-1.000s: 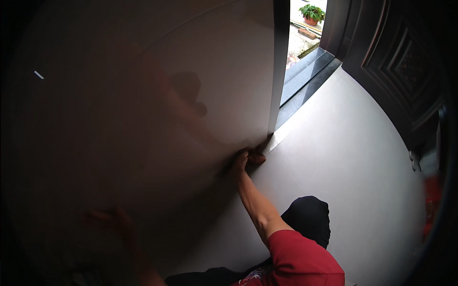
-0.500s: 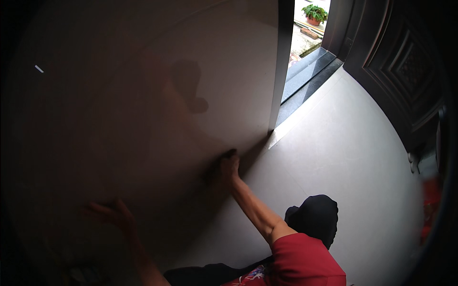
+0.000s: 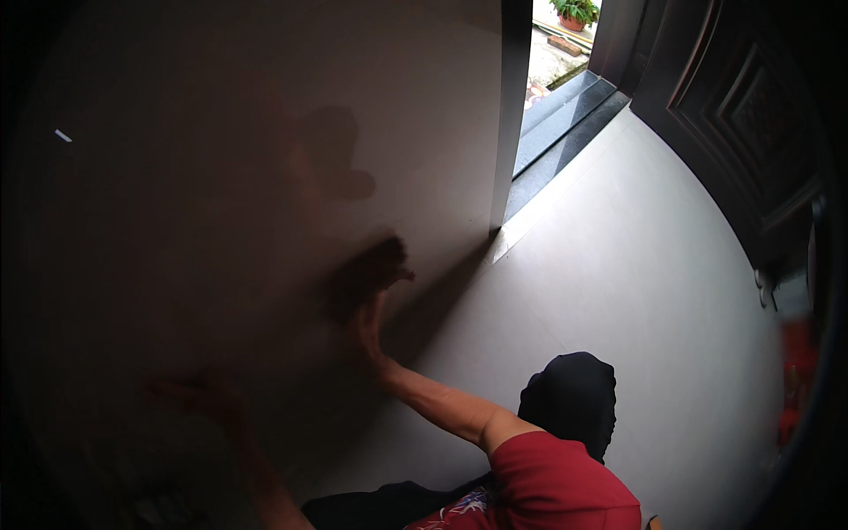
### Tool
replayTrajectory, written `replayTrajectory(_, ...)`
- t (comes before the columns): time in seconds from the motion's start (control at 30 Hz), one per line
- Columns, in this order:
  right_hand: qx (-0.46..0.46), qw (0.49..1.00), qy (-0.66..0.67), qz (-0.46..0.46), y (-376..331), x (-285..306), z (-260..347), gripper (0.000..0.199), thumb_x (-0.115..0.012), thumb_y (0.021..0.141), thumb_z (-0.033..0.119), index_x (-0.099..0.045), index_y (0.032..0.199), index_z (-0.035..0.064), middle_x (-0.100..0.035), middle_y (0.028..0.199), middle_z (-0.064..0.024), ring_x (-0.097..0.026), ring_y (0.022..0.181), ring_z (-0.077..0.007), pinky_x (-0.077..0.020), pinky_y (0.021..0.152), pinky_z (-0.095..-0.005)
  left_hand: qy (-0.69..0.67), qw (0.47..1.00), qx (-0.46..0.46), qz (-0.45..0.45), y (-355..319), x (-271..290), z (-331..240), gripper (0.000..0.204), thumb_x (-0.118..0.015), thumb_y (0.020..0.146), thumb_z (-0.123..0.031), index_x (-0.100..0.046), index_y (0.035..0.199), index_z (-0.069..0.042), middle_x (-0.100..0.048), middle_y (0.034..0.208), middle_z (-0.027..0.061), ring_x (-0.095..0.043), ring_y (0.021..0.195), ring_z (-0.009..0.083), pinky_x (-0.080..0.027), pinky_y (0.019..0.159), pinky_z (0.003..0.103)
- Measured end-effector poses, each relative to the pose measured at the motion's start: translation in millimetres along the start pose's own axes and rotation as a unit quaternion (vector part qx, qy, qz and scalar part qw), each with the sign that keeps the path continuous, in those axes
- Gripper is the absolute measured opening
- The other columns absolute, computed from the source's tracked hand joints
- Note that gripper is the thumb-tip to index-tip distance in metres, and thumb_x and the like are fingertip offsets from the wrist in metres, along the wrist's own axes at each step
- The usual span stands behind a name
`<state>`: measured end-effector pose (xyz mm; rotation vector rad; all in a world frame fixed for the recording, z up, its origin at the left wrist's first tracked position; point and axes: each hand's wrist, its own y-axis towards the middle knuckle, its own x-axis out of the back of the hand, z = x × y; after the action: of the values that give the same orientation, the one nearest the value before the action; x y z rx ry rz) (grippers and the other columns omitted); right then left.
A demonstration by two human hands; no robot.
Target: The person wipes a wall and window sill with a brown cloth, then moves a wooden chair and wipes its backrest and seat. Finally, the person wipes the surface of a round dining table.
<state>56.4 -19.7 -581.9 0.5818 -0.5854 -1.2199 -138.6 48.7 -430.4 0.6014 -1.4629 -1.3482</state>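
- The right hand (image 3: pixel 369 329) is raised at the glossy wall (image 3: pixel 442 106), its forearm slanting in from the person's red sleeve (image 3: pixel 561 481).
- Its fingers merge with a blurred, dark brown patch (image 3: pixel 367 269) at the wall; whether this patch is a cloth, a shadow or a reflection cannot be told, so neither can how far the fingers are open or whether they grip anything.
- The left hand (image 3: pixel 199 396) is at the lower left, deep in shade near the wall; its fingers look stretched out and parted, with nothing visible in them. Contact with the wall cannot be judged.
- The wall fills the left side, shaded toward the left and paler toward the doorway; a dark, rounded silhouette shows on it above the right hand.
- Right of the wall is a narrow doorway with dark stone steps (image 3: pixel 565 124); outside stand a potted plant (image 3: pixel 574 12) and, just below it, a brick (image 3: pixel 564 45).
- A dark panelled door (image 3: pixel 751 132) stands at the right, over the pale floor (image 3: pixel 609 256).
- Black cloth (image 3: pixel 570 402) rounds up just beyond the sleeve, and a blurred red object (image 3: pixel 798 375) sits at the right rim.
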Motion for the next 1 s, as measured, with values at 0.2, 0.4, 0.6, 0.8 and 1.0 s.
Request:
replayTrajectory(0.2, 0.201, 0.968, 0.050, 0.144, 56, 48, 4, 0.034, -0.060, 0.069, 0.016, -0.057, 0.101, 0.0041, -0.043, 0.114, -0.0231, -0.043, 0.105, -0.0431, -0.0358, 0.089, -0.0581, 0.023, 1.000, -0.003, 0.009, -10, 1, 22, 0.091, -0.044, 0.087, -0.063, -0.015, 0.146, 0.000, -0.010, 0.151, 0.0259, -0.009, 0.139, 0.0426, -0.015, 0.110, 0.054)
replayTrajectory(0.4, 0.002, 0.998, -0.028, -0.059, 119, 52, -93, 0.063, -0.057, 0.079, 0.015, -0.033, 0.133, -0.0084, -0.016, 0.140, -0.0370, -0.017, 0.126, -0.0599, -0.0113, 0.102, -0.0691, 0.044, 0.999, -0.022, 0.012, -7, 23, 24, 0.078, -0.041, 0.093, -0.053, -0.016, 0.146, -0.002, -0.010, 0.151, 0.0239, -0.008, 0.139, 0.0421, -0.012, 0.111, 0.056)
replayTrajectory(0.6, -0.227, 0.955, 0.022, -0.190, 164, 86, -137, 0.041, -0.034, 0.099, 0.034, -0.040, 0.124, 0.0020, -0.047, 0.116, -0.0158, -0.046, 0.108, -0.0265, -0.0385, 0.094, -0.0373, 0.063, 0.997, -0.034, 0.029, -8, 20, 38, 0.080, -0.046, 0.091, -0.053, -0.016, 0.146, -0.002, -0.009, 0.151, 0.0239, -0.007, 0.139, 0.0422, -0.011, 0.111, 0.055)
replayTrajectory(0.8, -0.363, 0.918, -0.041, -0.157, 85, 56, -166, 0.038, -0.033, 0.097, 0.026, -0.041, 0.119, -0.0036, -0.046, 0.124, -0.0190, -0.046, 0.107, -0.0313, -0.0375, 0.096, -0.0397, 0.038, 0.997, 0.001, 0.066, -4, 36, 18, 0.084, -0.052, 0.089, -0.051, -0.015, 0.147, -0.003, -0.007, 0.152, 0.0239, -0.006, 0.139, 0.0423, -0.010, 0.111, 0.055)
replayTrajectory(1.0, -0.447, 0.876, 0.177, 0.033, -99, -5, -162, 0.040, -0.044, 0.088, 0.021, -0.054, 0.119, -0.0017, -0.054, 0.121, -0.0208, -0.049, 0.112, -0.0360, -0.0368, 0.097, -0.0463, 0.033, 0.992, -0.020, 0.120, 35, 69, -15, 0.088, -0.059, 0.087, -0.046, -0.012, 0.147, -0.002, -0.004, 0.151, 0.0258, -0.004, 0.139, 0.0432, -0.008, 0.110, 0.055)
